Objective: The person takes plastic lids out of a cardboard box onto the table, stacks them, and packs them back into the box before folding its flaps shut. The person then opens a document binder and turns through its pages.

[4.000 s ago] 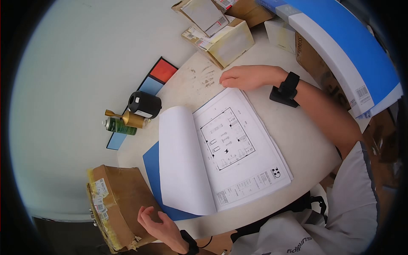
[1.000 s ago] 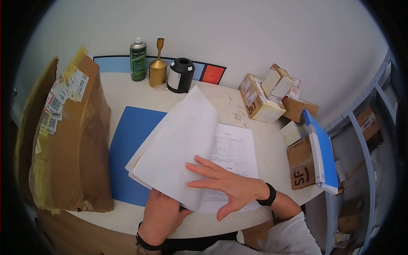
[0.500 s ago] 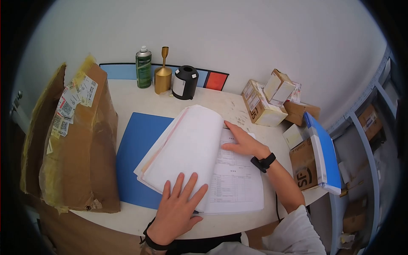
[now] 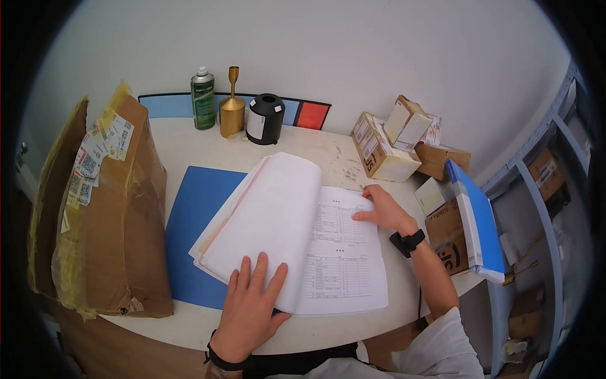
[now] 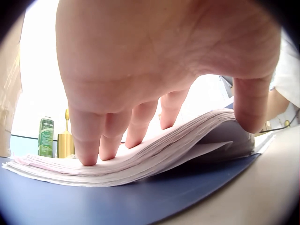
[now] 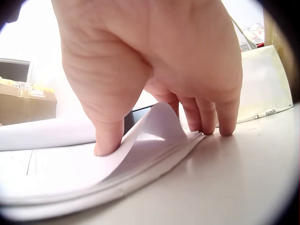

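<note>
A blue folder lies open on the table, holding a thick set of white sheets. The turned sheets bulge up on the left, blank side showing. My left hand presses on their lower part with fingers spread, fingertips on the paper and thumb by the fold. At the right lies a page with printed tables. My right hand is at its upper right corner. In the right wrist view, that top sheet arches up between the thumb and the curled fingers, which pinch it near the edge.
A large taped cardboard box stands at the left. Along the wall are a green spray can, a gold candlestick-like piece and a black cylinder. Small cartons and a blue-and-white binder sit at the right.
Earlier a floor-plan page lay exposed; now printed tables show. My left hand came from under the turned sheets to rest on top. My right hand moved from their edge to the right page's corner.
</note>
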Tool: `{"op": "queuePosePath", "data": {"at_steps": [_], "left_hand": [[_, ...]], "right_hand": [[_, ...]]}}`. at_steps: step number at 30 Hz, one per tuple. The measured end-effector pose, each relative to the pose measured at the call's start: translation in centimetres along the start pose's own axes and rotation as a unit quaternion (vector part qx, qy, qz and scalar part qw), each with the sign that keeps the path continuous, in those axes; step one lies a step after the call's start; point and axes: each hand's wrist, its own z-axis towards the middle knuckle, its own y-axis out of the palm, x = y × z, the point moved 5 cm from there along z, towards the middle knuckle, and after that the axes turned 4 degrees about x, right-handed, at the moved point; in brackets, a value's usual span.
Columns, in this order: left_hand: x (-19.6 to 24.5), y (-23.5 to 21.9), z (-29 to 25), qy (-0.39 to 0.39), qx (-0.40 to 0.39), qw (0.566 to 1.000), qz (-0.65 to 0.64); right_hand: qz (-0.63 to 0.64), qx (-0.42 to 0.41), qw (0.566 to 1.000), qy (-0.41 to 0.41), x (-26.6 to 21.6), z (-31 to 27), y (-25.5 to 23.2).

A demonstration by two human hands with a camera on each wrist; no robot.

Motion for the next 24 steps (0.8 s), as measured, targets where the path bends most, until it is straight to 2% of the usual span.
{"op": "queuePosePath", "data": {"at_steps": [2,4,5,6,7,8,9,11,13,15,17,18,20,21,23,24], "left_hand": [[-0.1,-0.1,0.0,-0.001,0.006,1.000,-0.003],[-0.2,-0.1,0.0,0.003,0.010,1.000,-0.002],[-0.2,-0.1,-0.1,0.005,0.012,1.000,-0.005],[-0.2,0.0,-0.1,-0.001,0.014,1.000,-0.008],[-0.2,0.0,-0.1,0.000,0.013,1.000,-0.008],[-0.3,0.0,-0.1,0.001,0.012,1.000,-0.008],[-0.3,0.0,-0.1,0.000,0.012,1.000,-0.009],[-0.2,-0.1,0.1,0.008,0.015,1.000,0.004],[-0.7,0.2,0.3,0.002,0.035,0.999,-0.028],[-1.0,-0.3,0.4,-0.005,0.054,0.997,-0.054],[-1.2,-1.1,0.8,-0.016,0.043,0.991,-0.125],[-1.0,-1.4,0.9,-0.010,0.040,0.992,-0.117],[-1.2,-1.9,0.8,-0.066,0.062,0.992,-0.086],[-0.9,-2.4,0.7,-0.060,0.060,0.993,-0.081],[-0.9,-2.3,0.3,-0.125,-0.028,0.992,-0.020],[-0.8,-1.8,0.2,-0.125,-0.026,0.992,-0.019]], "right_hand": [[-0.034,-0.018,0.999,-0.007,-0.1,0.0,0.0],[-0.054,0.020,0.990,-0.132,-1.7,-0.8,0.0],[-0.054,0.016,0.989,-0.136,-2.0,-1.8,-0.4],[0.148,-0.102,0.980,-0.090,-2.0,-3.4,-0.2],[0.341,-0.216,0.914,-0.036,-2.5,-5.1,0.4],[0.340,-0.220,0.914,-0.036,-2.8,-6.4,1.0],[0.385,-0.302,0.871,-0.050,-3.4,-8.3,2.2],[0.467,-0.450,0.758,-0.073,-4.5,-11.9,3.2],[0.401,-0.437,0.783,-0.188,-9.9,-12.4,4.6],[0.288,-0.279,0.846,-0.352,-16.3,-11.5,4.2],[0.152,-0.153,0.880,-0.423,-20.6,-10.6,3.9],[0.155,-0.143,0.881,-0.423,-21.2,-9.9,4.6],[-0.046,-0.074,0.917,-0.388,-20.4,-7.6,6.6],[-0.044,-0.066,0.919,-0.386,-19.6,-6.6,6.7],[-0.031,-0.028,0.937,-0.346,-17.5,-3.7,6.2],[-0.032,-0.027,0.937,-0.347,-16.4,-2.6,6.1]]}}
